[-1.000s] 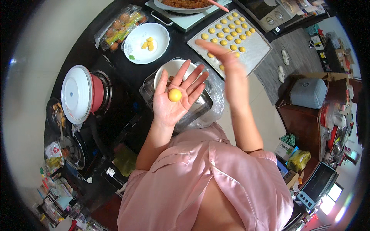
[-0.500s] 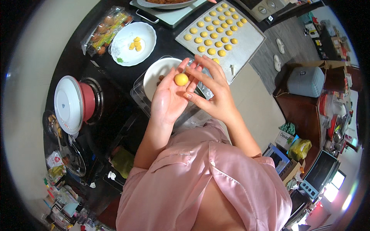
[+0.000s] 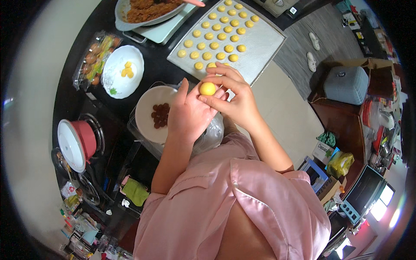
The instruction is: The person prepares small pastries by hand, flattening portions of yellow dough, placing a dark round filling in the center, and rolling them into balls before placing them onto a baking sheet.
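A smooth yellow dough ball (image 3: 207, 89) rests on the fingers of my upturned left hand (image 3: 188, 113), whose thumb stands apart. My right hand (image 3: 236, 93) curves over it from the right, with its thumb and fingertips around the ball. Just beyond my hands is a perforated metal tray (image 3: 260, 47) with rows of yellow dough rounds (image 3: 214, 45); my fingers hide part of its near corner. Left of my left wrist, a white bowl (image 3: 144, 102) holds small dark brown balls (image 3: 160, 115). Farther left, a white scalloped dish (image 3: 113, 78) contains a few yellow dough pieces (image 3: 127, 70).
A grey pan of brown crumbly filling (image 3: 149, 11) sits at the far left, with another person's fingers (image 3: 195, 2) near it. Packaged eggs (image 3: 91, 58) lie beside the dish. A red pot (image 3: 84, 138) with a white lid stands at left. Clear plastic (image 3: 213, 132) lies below my hands.
My right fingers have closed in around the dough ball. The view has shifted, so the bowl's brown balls and the pan's filling show more fully.
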The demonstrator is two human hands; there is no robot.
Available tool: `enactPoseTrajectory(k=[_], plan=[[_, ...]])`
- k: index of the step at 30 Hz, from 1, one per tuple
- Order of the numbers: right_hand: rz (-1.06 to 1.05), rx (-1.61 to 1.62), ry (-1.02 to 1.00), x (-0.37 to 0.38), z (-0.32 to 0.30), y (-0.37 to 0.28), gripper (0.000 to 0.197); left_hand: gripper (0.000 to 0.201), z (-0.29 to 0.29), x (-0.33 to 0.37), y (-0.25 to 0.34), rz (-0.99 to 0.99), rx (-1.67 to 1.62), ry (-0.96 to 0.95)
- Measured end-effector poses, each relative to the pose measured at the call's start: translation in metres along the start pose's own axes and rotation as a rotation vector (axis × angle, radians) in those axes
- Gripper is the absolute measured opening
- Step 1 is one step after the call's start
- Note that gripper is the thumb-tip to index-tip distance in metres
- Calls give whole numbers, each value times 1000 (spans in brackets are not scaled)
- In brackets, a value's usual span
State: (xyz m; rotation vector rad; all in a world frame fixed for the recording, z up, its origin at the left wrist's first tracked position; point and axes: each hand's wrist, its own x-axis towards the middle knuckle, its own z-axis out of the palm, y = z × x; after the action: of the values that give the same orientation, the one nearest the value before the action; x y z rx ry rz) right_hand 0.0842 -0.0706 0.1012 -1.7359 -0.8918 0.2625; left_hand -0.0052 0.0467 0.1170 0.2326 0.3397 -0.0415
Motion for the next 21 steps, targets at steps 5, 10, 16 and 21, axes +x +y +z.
enactPoseTrajectory(k=[5,10,16,21], plan=[[6,-268,-170,7,-44,-13,68,69,6,44,-20,62,40,160],[71,-30,76,12,-88,20,56,60,15,74,-23,93,76,136],[-20,-395,-7,16,-88,16,52,72,24,98,-35,45,-49,36],[-10,-410,6,16,-83,29,49,76,18,111,-44,0,-58,-69]])
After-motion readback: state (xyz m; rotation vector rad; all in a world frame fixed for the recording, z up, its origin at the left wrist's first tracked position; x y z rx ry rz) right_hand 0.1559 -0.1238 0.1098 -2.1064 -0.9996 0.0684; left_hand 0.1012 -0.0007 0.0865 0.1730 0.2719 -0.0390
